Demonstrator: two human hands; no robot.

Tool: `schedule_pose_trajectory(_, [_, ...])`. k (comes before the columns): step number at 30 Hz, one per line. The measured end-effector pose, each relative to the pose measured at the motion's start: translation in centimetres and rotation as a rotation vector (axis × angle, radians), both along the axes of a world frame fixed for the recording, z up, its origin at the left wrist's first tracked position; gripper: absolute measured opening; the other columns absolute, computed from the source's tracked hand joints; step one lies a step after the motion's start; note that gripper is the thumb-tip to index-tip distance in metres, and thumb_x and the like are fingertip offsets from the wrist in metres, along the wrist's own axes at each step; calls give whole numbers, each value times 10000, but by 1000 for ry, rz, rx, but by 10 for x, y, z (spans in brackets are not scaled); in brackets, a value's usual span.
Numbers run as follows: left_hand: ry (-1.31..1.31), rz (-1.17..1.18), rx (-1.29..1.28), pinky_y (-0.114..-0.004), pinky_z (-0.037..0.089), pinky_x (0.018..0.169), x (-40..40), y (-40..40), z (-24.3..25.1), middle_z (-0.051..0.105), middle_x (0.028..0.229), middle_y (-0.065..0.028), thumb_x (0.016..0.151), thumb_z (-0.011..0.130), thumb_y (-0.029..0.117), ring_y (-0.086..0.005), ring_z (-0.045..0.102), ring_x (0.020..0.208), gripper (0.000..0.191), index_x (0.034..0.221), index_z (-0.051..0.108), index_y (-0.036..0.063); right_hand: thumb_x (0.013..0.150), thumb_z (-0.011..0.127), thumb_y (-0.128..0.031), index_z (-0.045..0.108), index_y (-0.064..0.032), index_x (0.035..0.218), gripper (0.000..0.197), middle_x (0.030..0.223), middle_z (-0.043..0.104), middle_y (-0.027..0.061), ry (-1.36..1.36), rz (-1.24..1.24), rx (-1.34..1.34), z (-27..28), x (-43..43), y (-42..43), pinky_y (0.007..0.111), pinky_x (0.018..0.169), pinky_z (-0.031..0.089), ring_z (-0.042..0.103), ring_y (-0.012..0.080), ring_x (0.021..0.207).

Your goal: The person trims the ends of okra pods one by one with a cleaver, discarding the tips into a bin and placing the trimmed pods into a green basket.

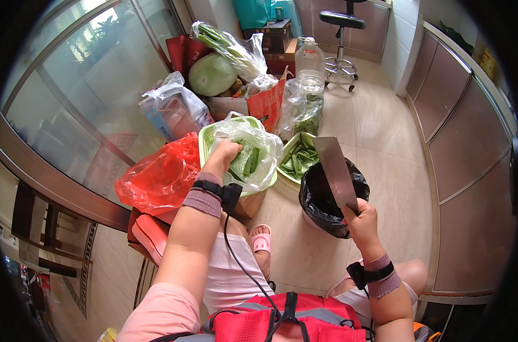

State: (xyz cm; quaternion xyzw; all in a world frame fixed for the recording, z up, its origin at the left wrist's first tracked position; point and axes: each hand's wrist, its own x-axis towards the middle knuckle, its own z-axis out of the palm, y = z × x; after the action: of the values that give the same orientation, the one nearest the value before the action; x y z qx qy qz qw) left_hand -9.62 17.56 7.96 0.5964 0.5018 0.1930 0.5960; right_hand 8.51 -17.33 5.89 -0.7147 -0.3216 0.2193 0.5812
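Note:
My left hand (pixel 229 154) reaches into a clear plastic bag (pixel 267 149) resting in a light green plastic basket (pixel 205 141). Green okra pods (pixel 252 161) lie in that bag beside my fingers; whether the fingers grip one is hidden. In my right hand (pixel 362 224) is the handle of a cleaver (pixel 336 171). Its broad metal blade tilts up and left over a bin lined with a black plastic bag (pixel 312 188). Just behind the bin, a second light green basket (pixel 289 174) holds several green pods (pixel 300 158).
Left of the baskets spreads a red plastic bag (pixel 160 175). Behind stand a carton with a winter melon (pixel 212 75) and bagged scallions (pixel 229 47), a bag of leafy greens (pixel 308 113) and a large clear bottle (pixel 310 60). Cabinets (pixel 472 171) line the right; a wheeled stool (pixel 341 47) stands farther back.

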Motion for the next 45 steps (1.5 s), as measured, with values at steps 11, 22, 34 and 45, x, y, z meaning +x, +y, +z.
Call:
schedule_pose_trajectory(11, [542,-178,388,-382,486,769,10,34,-56,689,953,-147,820,615,135,-250,639,847,266,1006,682,-43,829,634,-87,618,8,766,115,616,592,18,28,-17,-40,4,1,2,242,514,440,565,74,545])
schedule_pose_trajectory(22, [598,-386,587,-360,508,803,-1,24,-39,698,912,-173,732,602,44,-311,663,859,228,917,733,74,838,633,-92,612,8,760,128,621,589,11,31,-6,-11,9,-1,1,237,513,441,564,69,547])
schedule_pose_trajectory(34, [409,-196,581,-330,494,743,-7,-30,-4,640,968,-151,764,524,23,-274,625,875,360,1121,553,-16,833,639,-100,612,8,763,131,611,585,10,25,-12,-43,13,0,-4,237,503,441,570,68,538])
schedule_pose_trajectory(45, [-845,-488,-425,-319,497,794,23,-112,52,614,1107,-140,911,376,111,-201,608,938,392,1264,476,-28,848,658,-140,648,-16,812,130,589,577,-1,90,-16,76,35,-3,-7,212,460,384,531,51,516])
